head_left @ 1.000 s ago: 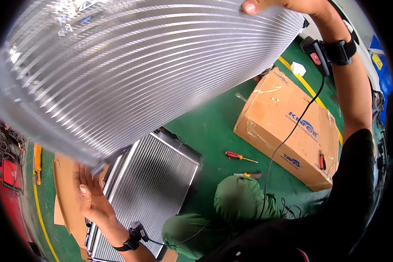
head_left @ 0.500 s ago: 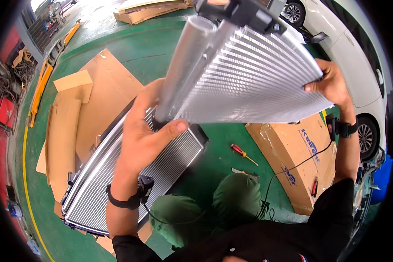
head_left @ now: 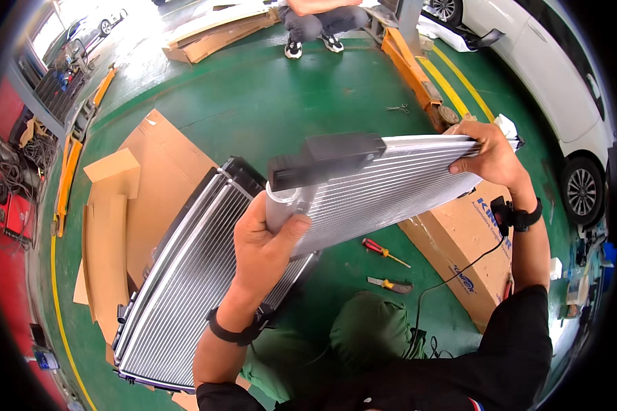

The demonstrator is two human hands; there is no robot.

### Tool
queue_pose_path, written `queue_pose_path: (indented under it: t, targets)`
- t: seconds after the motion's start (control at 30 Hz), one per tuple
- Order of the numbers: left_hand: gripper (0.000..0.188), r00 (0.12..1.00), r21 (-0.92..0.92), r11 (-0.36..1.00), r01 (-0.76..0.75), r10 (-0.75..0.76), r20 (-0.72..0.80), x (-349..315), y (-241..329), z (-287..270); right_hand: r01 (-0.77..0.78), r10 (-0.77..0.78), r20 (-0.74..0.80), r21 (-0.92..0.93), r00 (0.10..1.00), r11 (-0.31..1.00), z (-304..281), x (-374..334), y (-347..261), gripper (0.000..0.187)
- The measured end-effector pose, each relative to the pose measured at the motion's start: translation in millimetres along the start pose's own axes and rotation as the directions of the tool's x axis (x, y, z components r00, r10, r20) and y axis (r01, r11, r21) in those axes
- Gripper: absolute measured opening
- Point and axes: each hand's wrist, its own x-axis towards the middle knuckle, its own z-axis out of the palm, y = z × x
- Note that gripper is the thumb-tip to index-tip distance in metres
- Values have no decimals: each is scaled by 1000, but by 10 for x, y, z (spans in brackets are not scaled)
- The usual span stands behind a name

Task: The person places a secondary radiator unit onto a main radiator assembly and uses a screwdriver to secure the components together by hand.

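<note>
A silver finned condenser (head_left: 391, 181) hangs in the air before me, tilted, held at both ends. My left hand (head_left: 264, 243) is closed round the tubular tank at its left end, just below a black bracket (head_left: 325, 161) blurred by motion. At the right end my right hand (head_left: 490, 154) grips the edge, thumb on the near face and fingers over the top. Below and to the left lies a larger radiator (head_left: 192, 288) with black end pieces, partly hidden by my left arm. Straps with small devices sit on both wrists.
Flattened cardboard (head_left: 161, 178) lies under the radiator. A screwdriver (head_left: 385, 252) and a utility knife (head_left: 391, 284) rest on the green floor beside a closed carton (head_left: 459, 246). An orange lift arm (head_left: 411, 75), scissors (head_left: 397, 108), a white car (head_left: 541, 75) and a crouching person (head_left: 315, 24) are farther off.
The condenser has come down and tipped flatter, with both hands still on it. My left hand moved rightward and down. The crouching person and lift arm now show beyond it.
</note>
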Motion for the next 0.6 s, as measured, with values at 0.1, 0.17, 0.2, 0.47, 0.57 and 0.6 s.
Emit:
queue_pose_path:
  t: [0.1,0.17,0.2,0.47,0.57,0.6]
  targets:
    - [34,998,71,996,-61,63,-24,-2,-6,26,75,-74,-36,34,997,997,-137,-87,258,43]
    - [35,998,62,997,-46,49,-42,-16,-29,63,36,-29,-56,140,998,990,-372,-234,586,47]
    - [36,998,57,998,-22,25,-50,-21,-19,83,-28,71,-220,194,973,981,-479,-306,847,50]
    - [37,1000,82,996,-20,21,-17,-131,36,94,-409,855,-412,754,316,514,-701,-1031,3326,87]
    - [38,999,60,998,7,-9,32,-246,68,34,-430,846,-388,736,365,523,-525,-1060,3730,98]
    - [38,999,54,998,19,-21,31,-283,99,12,-465,837,-382,703,391,538,-469,-1040,3823,98]
